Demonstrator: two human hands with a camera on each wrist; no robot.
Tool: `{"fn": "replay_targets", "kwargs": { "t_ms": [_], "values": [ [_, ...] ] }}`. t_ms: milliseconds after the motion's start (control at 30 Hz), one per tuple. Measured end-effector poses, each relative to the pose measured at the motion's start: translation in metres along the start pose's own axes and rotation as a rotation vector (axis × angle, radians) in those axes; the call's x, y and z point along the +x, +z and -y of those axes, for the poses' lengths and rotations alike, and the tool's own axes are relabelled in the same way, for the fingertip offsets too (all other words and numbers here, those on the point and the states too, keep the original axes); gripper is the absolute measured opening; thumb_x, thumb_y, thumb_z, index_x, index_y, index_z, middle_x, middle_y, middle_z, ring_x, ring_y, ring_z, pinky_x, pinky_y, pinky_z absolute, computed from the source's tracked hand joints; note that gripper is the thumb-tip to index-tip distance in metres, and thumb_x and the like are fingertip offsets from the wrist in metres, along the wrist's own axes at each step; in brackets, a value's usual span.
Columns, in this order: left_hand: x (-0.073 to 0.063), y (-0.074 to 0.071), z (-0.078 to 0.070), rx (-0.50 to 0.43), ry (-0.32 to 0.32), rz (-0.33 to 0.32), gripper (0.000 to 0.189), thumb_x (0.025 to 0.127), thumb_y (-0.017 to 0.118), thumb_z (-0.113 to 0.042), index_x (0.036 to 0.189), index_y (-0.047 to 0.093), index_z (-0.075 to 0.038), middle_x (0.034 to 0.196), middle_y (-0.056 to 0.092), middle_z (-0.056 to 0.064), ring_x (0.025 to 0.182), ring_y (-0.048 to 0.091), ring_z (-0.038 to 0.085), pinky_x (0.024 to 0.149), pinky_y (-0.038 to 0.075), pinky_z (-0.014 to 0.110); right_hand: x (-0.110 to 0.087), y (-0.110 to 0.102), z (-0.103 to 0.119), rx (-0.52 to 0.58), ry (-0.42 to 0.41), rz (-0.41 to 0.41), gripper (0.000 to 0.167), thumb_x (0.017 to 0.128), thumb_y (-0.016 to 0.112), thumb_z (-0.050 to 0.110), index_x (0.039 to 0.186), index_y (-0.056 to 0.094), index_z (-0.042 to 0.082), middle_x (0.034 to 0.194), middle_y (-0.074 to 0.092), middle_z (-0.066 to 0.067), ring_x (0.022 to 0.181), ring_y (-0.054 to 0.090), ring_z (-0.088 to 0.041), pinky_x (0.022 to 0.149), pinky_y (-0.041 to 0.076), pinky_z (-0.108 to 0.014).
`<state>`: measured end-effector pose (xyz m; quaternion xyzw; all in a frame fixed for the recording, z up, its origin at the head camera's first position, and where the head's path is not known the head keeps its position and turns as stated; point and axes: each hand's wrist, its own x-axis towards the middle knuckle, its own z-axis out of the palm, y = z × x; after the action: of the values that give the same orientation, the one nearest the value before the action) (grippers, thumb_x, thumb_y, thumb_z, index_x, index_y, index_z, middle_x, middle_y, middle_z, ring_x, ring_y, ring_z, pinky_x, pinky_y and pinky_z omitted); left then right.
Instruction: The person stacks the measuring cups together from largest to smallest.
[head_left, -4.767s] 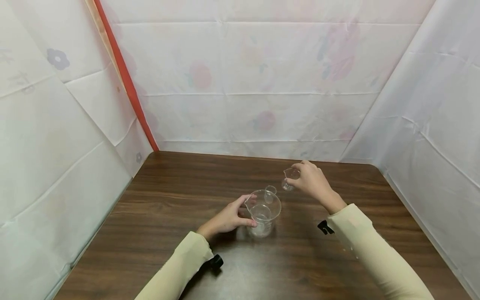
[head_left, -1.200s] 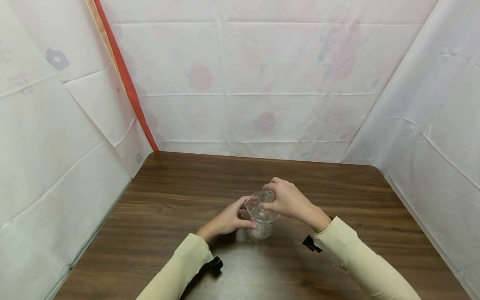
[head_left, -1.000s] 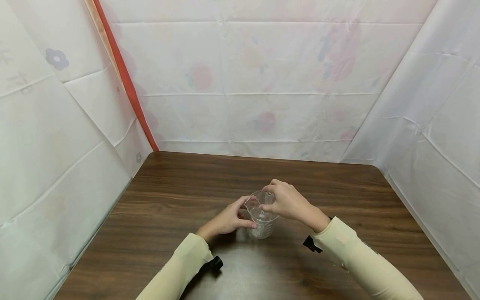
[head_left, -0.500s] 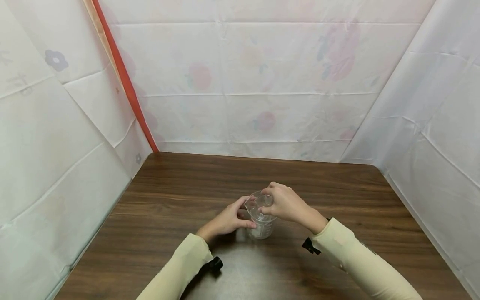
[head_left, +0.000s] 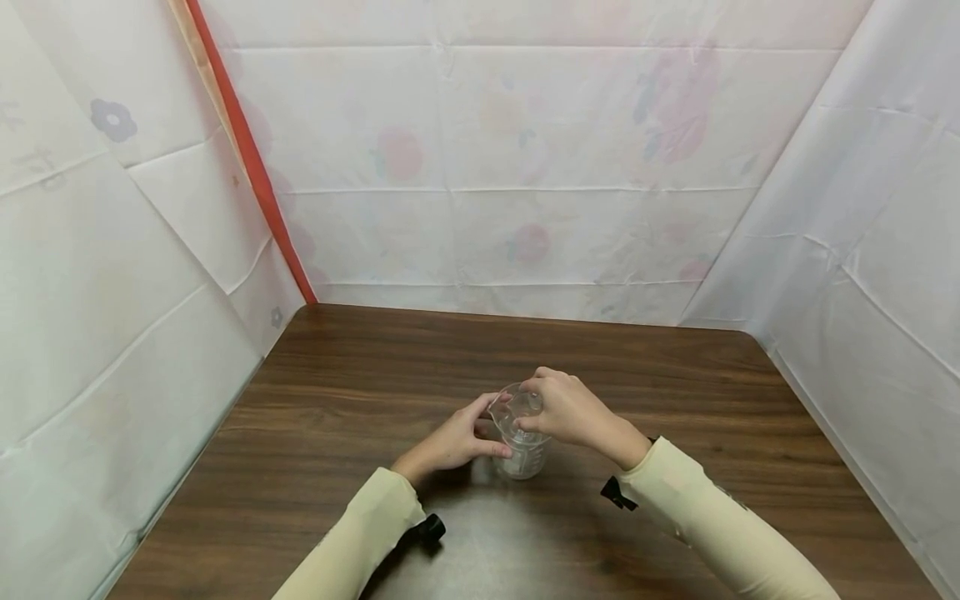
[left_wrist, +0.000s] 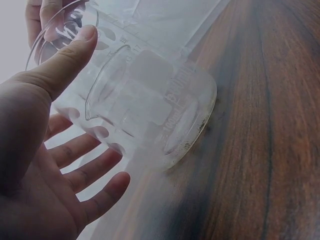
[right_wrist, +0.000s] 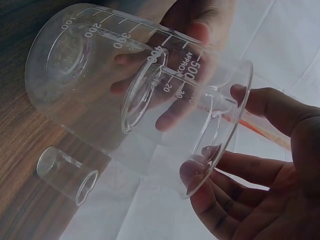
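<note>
Counting the glass, you have three pieces: one large beaker (head_left: 523, 463) upright on the bench (head_left: 360, 379), one medium beaker (right_wrist: 172, 95) inside its upper part, and one small beaker (right_wrist: 67, 175) standing just beside it, seen in the right wrist view. Your left hand (head_left: 453, 439) grips the large beaker, fingers spread wide round its wall, thumb opposite. Your right hand (head_left: 573, 408), thumb and fingers partly closed at the rim, pinches the medium beaker near its top, base above the large beaker's bottom.
</note>
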<state>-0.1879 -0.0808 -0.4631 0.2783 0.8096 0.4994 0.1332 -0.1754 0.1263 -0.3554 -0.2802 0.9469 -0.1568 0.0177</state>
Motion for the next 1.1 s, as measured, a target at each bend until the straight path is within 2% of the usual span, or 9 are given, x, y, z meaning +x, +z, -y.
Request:
{"fn": "replay_targets", "kwargs": {
  "t_ms": [367, 667, 900, 1100],
  "values": [
    [0.0009, -0.0003, -0.0007, 0.008, 0.012, 0.004, 0.078, 0.085, 0.075, -0.037, 0.149, 0.035, -0.018, 0.154, 0.038, 0.002, 0.129, 0.048, 0.028, 0.100, 0.048, 0.046, 0.0014, 0.0034, -0.0001, -0.025, 0.000, 0.018, 0.043, 0.080, 0.080, 0.033, 0.110, 0.071, 0.004, 0.104, 0.066, -0.007, 0.077, 0.060, -0.014, 0.068, 0.051, -0.032],
    [0.0003, 0.0013, 0.0002, -0.023, 0.001, -0.007, 0.077, 0.084, 0.077, -0.032, 0.148, 0.037, -0.019, 0.150, 0.043, 0.003, 0.126, 0.052, 0.027, 0.098, 0.049, 0.044, 0.0027, 0.0070, 0.0008, -0.057, -0.038, -0.006, 0.041, 0.077, 0.082, 0.032, 0.105, 0.073, 0.003, 0.094, 0.066, -0.007, 0.067, 0.055, -0.011, 0.062, 0.049, -0.030],
    [0.0009, 0.0002, -0.0004, -0.020, 0.012, -0.009, 0.076, 0.084, 0.077, -0.031, 0.148, 0.037, -0.021, 0.148, 0.045, 0.003, 0.127, 0.050, 0.027, 0.099, 0.049, 0.046, 0.0037, 0.0073, 0.0017, -0.076, -0.047, 0.009, 0.040, 0.077, 0.083, 0.032, 0.102, 0.073, 0.002, 0.086, 0.063, -0.005, 0.064, 0.052, -0.012, 0.059, 0.046, -0.029],
    [0.0003, 0.0001, -0.0008, -0.017, 0.012, -0.005, 0.075, 0.084, 0.077, -0.031, 0.148, 0.037, -0.021, 0.144, 0.047, 0.007, 0.127, 0.051, 0.027, 0.099, 0.049, 0.046, 0.0056, 0.0100, 0.0011, -0.105, -0.059, 0.022, 0.040, 0.077, 0.083, 0.033, 0.101, 0.073, 0.003, 0.089, 0.066, -0.008, 0.071, 0.057, -0.016, 0.064, 0.051, -0.035]
  ]
}}
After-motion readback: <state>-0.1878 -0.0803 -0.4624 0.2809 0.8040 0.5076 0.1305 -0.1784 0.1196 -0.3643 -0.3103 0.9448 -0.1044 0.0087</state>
